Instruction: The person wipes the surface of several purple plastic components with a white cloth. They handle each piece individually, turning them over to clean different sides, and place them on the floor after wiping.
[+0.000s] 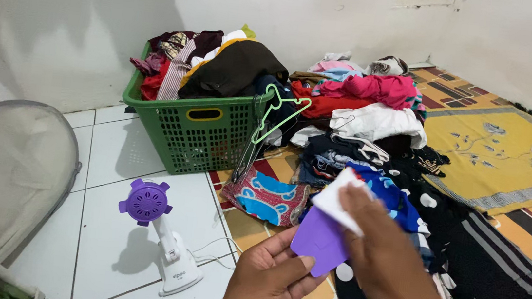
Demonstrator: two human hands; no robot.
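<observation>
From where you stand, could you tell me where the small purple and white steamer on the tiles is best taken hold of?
I would grip the garment steamer by its slim white neck, between the round purple head and the wider white base. It stands upright on the bare tiled floor, so fingers could close around the neck from the side. Coming from its left looks best, since its white cord trails off to the right.

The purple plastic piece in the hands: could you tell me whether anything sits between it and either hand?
The left hand grips the purple plastic piece directly at its lower edge, with nothing between. The right hand presses a white cloth or paper against its upper part, so that white piece lies between the right fingers and the purple surface.
</observation>
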